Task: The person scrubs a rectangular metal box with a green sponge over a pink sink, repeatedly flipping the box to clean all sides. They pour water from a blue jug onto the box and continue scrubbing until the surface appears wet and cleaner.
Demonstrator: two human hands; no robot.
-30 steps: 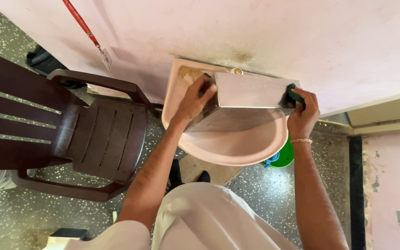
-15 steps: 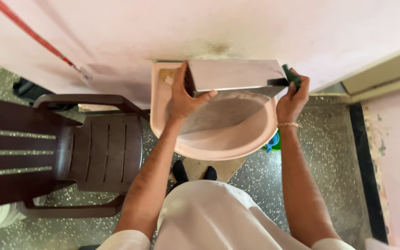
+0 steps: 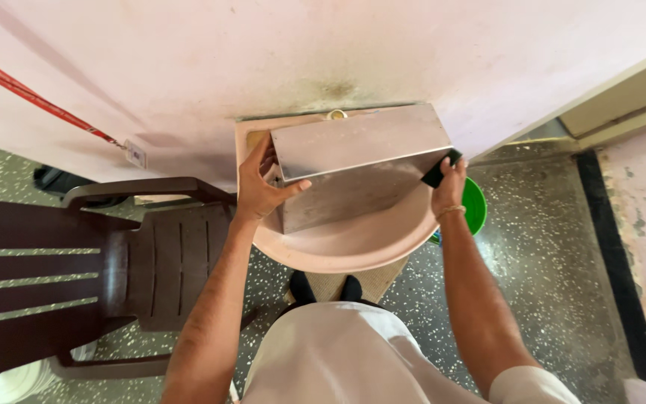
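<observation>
A person in white clothing stands at a pink wash basin, seen from above, both bare arms stretched forward over the speckled stone floor. The left hand clasps the left end of a steel box-shaped container, fingers closed over its front face with the thumb across the metal. The right hand is curled shut around a dark scrubbing pad, pressed against the container's right end; a thin bangle circles that wrist.

The container lies inside the basin bowl, resting on its rim and wall. Its long axis runs left to right, roughly parallel to the wall behind, with the right end tilted slightly upward and away. One broad flat side faces up toward the camera, another faces the person; which way its open side points cannot be told.

To the left, close beside the basin, stands a dark brown plastic chair with slatted seat and curved armrests. A green bucket sits on the floor under the basin's right edge, partly hidden by the right wrist. Behind the basin rises a pale pink wall, smudged dark just above the small tap. A red strap with a small tag slants across the wall at left.
</observation>
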